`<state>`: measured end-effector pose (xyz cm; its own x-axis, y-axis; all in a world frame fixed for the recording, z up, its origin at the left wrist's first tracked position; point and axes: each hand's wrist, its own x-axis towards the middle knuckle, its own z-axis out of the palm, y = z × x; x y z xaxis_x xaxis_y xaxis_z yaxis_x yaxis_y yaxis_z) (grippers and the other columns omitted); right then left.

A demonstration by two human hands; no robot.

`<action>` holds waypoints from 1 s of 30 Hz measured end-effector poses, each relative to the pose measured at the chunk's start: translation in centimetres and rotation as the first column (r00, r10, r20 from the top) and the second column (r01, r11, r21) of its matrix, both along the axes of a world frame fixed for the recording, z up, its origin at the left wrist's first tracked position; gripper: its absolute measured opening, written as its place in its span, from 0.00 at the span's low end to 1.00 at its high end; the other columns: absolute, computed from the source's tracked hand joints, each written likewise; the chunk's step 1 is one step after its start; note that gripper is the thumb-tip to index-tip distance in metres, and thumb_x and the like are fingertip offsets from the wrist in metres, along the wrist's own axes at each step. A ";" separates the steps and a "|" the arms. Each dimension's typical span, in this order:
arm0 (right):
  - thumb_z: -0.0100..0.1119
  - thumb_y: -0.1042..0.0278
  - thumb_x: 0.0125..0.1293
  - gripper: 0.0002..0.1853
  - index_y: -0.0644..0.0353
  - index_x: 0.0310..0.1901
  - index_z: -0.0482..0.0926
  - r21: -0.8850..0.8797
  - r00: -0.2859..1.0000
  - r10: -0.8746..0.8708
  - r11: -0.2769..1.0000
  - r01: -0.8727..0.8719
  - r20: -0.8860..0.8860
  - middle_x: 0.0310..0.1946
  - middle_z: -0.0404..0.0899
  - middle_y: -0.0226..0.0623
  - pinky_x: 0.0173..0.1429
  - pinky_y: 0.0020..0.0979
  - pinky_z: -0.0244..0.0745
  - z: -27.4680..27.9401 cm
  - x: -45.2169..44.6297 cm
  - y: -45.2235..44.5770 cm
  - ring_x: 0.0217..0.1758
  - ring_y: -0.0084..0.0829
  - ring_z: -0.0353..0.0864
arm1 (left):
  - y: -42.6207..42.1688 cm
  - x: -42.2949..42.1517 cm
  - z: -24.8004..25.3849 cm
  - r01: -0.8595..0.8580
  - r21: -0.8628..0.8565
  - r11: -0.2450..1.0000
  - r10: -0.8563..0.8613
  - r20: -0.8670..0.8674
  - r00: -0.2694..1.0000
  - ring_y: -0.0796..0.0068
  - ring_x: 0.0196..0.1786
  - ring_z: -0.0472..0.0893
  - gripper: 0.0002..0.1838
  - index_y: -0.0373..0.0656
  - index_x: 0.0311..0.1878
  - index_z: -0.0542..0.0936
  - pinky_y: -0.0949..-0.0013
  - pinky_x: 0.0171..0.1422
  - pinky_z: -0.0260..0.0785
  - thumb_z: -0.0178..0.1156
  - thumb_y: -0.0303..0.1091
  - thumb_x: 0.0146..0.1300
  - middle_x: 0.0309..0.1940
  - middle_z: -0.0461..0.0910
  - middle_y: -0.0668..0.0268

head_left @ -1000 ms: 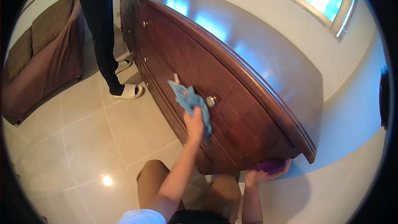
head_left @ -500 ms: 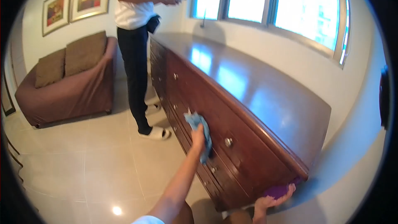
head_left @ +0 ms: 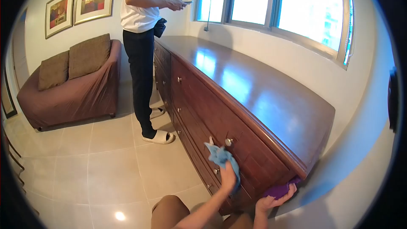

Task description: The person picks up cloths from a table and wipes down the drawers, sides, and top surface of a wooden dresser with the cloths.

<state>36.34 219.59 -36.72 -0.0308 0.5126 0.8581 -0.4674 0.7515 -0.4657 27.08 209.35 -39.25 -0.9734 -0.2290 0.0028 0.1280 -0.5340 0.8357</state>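
Observation:
My left hand [head_left: 229, 177] is closed around a light blue cloth [head_left: 219, 156], which lies against the drawer front of a dark brown wooden dresser [head_left: 254, 161]. A round metal knob [head_left: 229, 142] sits just above the cloth, and another knob [head_left: 217, 171] is close to its lower left. At the dresser's near right corner, my right hand [head_left: 269, 203] has its fingers curled around a purple cloth [head_left: 279, 191], below the edge of the top. Part of that cloth is hidden by the fingers.
A person [head_left: 142, 38] in a white shirt and slippers stands at the dresser's far end, holding a small device [head_left: 188, 2]. A brown sofa [head_left: 72, 101] with two cushions is at the left. Windows [head_left: 309, 12] run above the dresser. My knee [head_left: 169, 212] is low in front.
My left hand and the blue cloth have moved down and right along the drawer fronts, toward the near end. My right hand stays by the corner with the purple cloth.

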 end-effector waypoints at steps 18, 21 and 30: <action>0.45 0.36 0.59 0.40 0.67 0.58 0.58 -0.086 0.998 0.058 0.995 -0.059 -0.009 0.55 0.59 0.44 0.65 0.45 0.54 -0.2 0.0 -0.2 0.62 0.41 0.58 | -5.4 -12.9 -11.9 -0.121 0.215 0.969 0.107 0.073 0.992 0.68 0.59 0.66 0.31 0.37 0.63 0.64 0.66 0.66 0.53 0.34 0.54 0.69 0.58 0.67 0.64; 0.44 0.37 0.59 0.39 0.67 0.59 0.57 0.008 0.999 -0.012 1.000 0.011 0.051 0.58 0.58 0.45 0.64 0.44 0.57 -0.3 0.1 0.2 0.62 0.41 0.60 | -3.0 -8.0 -16.9 -0.005 0.208 0.978 -0.036 0.195 0.980 0.71 0.52 0.72 0.29 0.35 0.57 0.69 0.67 0.61 0.59 0.34 0.52 0.70 0.50 0.73 0.65; 0.33 0.37 0.65 0.39 0.67 0.64 0.51 0.095 0.997 -0.067 0.993 0.063 0.035 0.61 0.54 0.47 0.66 0.42 0.56 -1.8 0.6 2.0 0.64 0.42 0.57 | -7.2 -15.3 -17.9 -0.012 0.032 0.999 0.001 0.338 0.941 0.63 0.55 0.71 0.28 0.27 0.58 0.66 0.64 0.61 0.59 0.39 0.46 0.69 0.53 0.72 0.53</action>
<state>36.91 221.58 -38.55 -0.0338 0.4316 0.9014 -0.3992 0.8211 -0.4081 11.83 202.15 -57.17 -0.9144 -0.2296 -0.3333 -0.1548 -0.5624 0.8123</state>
